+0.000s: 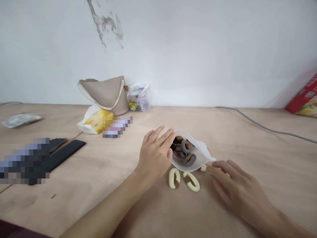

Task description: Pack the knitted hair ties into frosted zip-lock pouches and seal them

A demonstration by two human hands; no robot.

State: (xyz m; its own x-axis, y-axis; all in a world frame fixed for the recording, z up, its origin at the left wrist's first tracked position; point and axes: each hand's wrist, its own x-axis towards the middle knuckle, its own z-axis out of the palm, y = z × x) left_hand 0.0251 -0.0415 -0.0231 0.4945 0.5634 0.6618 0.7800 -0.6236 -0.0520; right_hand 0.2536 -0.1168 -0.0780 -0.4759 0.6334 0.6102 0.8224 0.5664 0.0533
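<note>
A white pouch [189, 166] lies with its mouth gaping toward me. Inside are several fuzzy hair ties [190, 160] in dark grey, brown and black. My left hand [156, 150] rests against the pouch's left edge, fingers stretched and spread, hiding that side. At the pouch's right corner, my right hand [232, 181] has its fingers drawn together on a cream hair tie [203, 168], of which only a small end shows. Two more cream hair ties, one on the left [174, 178] and one on the right [193, 182], lie in front of the pouch.
Against the wall stand a beige bag [106, 92] and a clear plastic bag [140, 97]. A yellow-white packet [97, 120] sits before them. Dark flat objects [64, 153], partly blurred out, lie left. A grey cable [260, 124] and a red box [305, 96] are right.
</note>
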